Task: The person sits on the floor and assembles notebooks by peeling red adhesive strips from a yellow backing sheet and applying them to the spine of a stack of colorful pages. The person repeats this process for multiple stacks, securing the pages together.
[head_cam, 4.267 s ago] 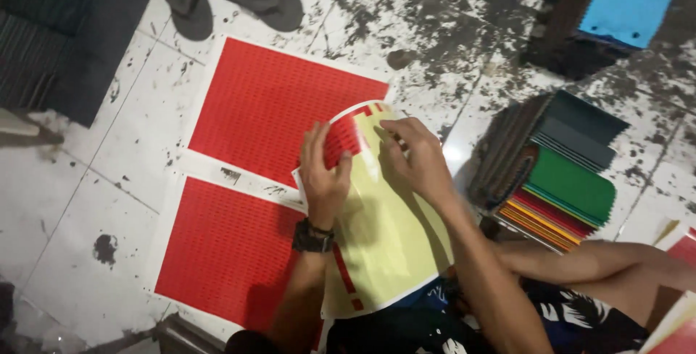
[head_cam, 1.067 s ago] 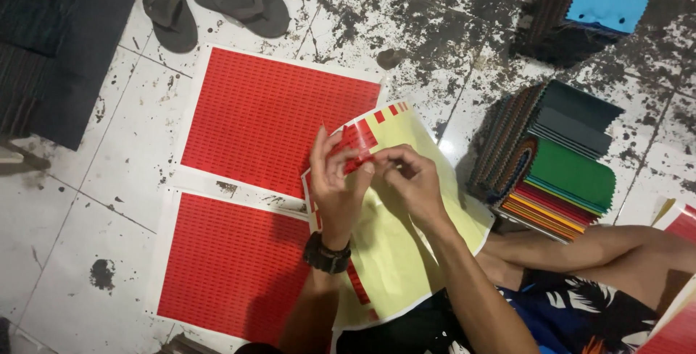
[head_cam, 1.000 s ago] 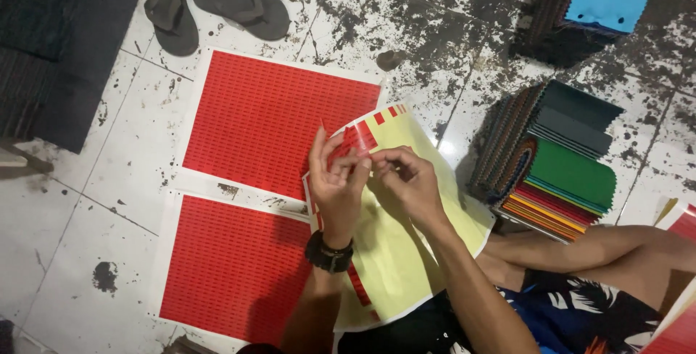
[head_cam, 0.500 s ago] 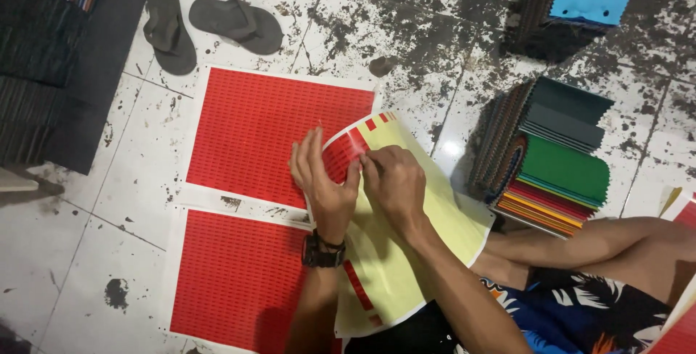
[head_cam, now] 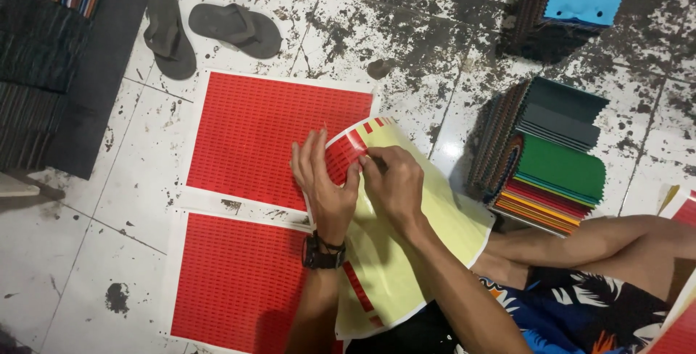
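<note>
Sitting at the centre of the frame, the yellow sheet [head_cam: 428, 231] is lying with its long axis running from the upper centre down toward the lower centre, its curled top edge pointing to the upper middle of the frame. The red stickers [head_cam: 342, 157] are occupying that top end. The left hand [head_cam: 322, 180] is resting flat on the sheet, fingers pressed together and thumb touching the stickers. The right hand [head_cam: 395, 184] is sitting just beside it, fingertips pinching at the sticker edge.

Two red printed sheets [head_cam: 275, 136] are lying on the tiled floor [head_cam: 87, 252] at centre left and lower left. A stack of coloured swatches [head_cam: 554, 169] is sitting at the right. A pair of sandals [head_cam: 206, 28] is lying at the upper left.
</note>
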